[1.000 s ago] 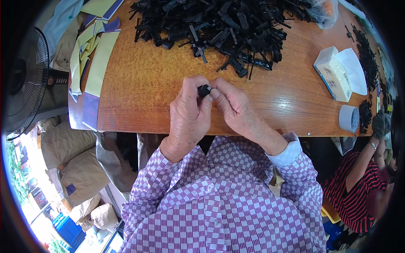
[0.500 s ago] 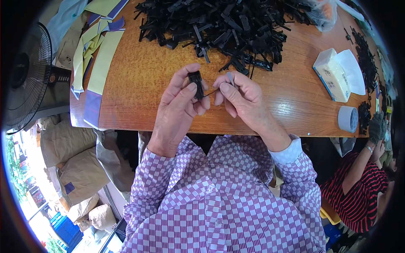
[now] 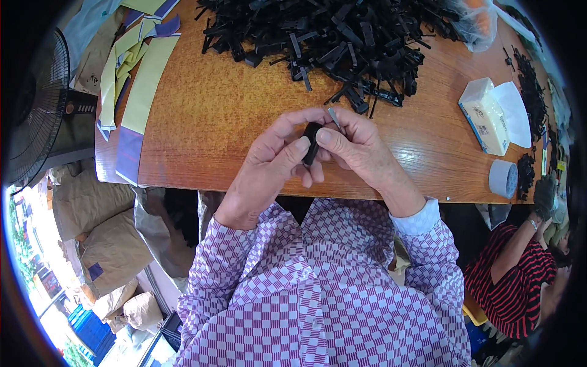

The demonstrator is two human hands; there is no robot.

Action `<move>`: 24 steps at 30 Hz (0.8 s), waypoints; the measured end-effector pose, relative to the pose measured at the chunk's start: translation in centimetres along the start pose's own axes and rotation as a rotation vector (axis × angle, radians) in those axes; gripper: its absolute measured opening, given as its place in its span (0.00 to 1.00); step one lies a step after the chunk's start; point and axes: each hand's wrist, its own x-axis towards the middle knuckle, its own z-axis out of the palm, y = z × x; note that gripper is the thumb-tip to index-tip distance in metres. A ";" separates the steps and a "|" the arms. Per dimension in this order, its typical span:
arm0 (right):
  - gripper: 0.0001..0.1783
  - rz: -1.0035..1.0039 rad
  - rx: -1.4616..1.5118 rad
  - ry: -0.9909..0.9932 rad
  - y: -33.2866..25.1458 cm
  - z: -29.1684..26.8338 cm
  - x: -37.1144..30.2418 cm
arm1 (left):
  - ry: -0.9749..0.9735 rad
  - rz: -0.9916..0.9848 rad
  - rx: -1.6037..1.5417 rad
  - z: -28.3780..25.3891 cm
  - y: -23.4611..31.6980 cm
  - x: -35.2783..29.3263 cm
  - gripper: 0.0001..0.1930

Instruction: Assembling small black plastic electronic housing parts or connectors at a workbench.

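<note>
Between my two hands is a small black plastic part point(image 3: 311, 142), tilted and partly covered by fingers. My left hand point(image 3: 272, 157) grips it between thumb and fingers. The thumb of my right hand point(image 3: 359, 147) presses on the part's upper right side. A thin grey blade-like tool point(image 3: 334, 116) sticks up from the right hand's fingers; its lower end is hidden. Just beyond my hands lies a large pile of black plastic parts point(image 3: 330, 43).
Yellow and purple paper strips point(image 3: 142, 92) lie at the table's left, near a black fan point(image 3: 43, 110). At the right are a tissue pack point(image 3: 486, 116), a tape roll point(image 3: 502, 178) and more black parts point(image 3: 531, 92). A person in a striped top point(image 3: 520, 275) works at the far right.
My hands have come together, the left moving right with the black part. The right thumb now presses on the part, which has turned and shows a smoother face.
</note>
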 end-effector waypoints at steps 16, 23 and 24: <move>0.20 0.031 0.010 0.174 0.6 2.2 -0.6 | 0.176 0.253 0.692 0.7 -1.0 1.0 0.19; 0.17 -0.012 0.027 0.205 1.1 2.4 -0.3 | 0.262 0.449 0.828 1.0 -1.4 1.5 0.18; 0.17 -0.015 0.027 0.208 1.2 2.4 -0.3 | 0.273 0.458 0.869 1.1 -1.4 1.5 0.17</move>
